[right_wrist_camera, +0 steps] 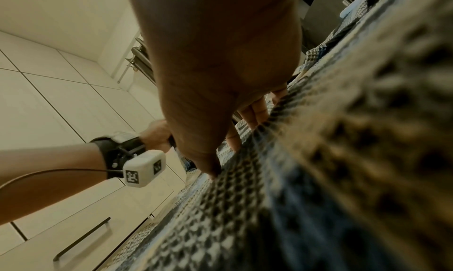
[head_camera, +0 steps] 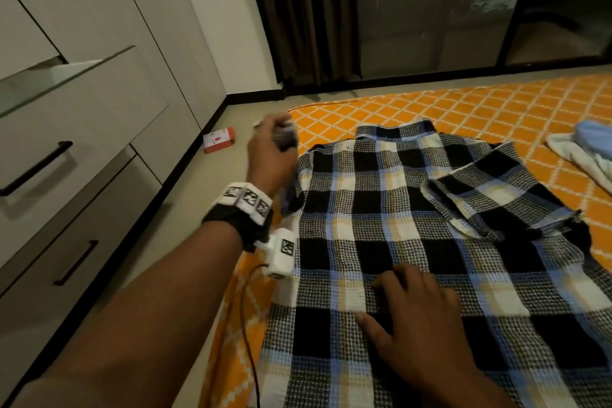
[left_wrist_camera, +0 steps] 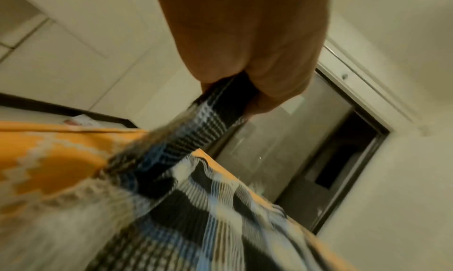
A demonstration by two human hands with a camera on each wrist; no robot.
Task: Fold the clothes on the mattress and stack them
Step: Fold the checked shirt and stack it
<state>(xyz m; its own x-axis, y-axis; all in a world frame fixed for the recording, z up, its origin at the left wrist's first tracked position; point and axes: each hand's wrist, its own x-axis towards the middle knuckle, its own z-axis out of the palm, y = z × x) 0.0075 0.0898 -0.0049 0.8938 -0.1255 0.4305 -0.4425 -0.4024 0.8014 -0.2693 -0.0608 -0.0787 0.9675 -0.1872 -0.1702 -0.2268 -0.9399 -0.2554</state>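
Observation:
A black, white and blue checked shirt (head_camera: 397, 242) lies back up on the orange patterned mattress (head_camera: 496, 109), its right sleeve folded across the back. My left hand (head_camera: 271, 149) grips the left sleeve (left_wrist_camera: 208, 124) in a fist and holds it lifted above the shirt's left shoulder; the hand is blurred. My right hand (head_camera: 417, 315) lies flat, fingers spread, pressing the shirt's middle (right_wrist_camera: 269, 178). In the right wrist view its fingertips (right_wrist_camera: 213, 170) touch the cloth.
More clothes, light blue and white (head_camera: 586, 149), lie at the mattress's right edge. Grey drawers and cupboards (head_camera: 66, 159) line the left wall, with a strip of floor between. A small red and white box (head_camera: 218, 139) sits on the floor. A dark curtain (head_camera: 298, 10) hangs behind.

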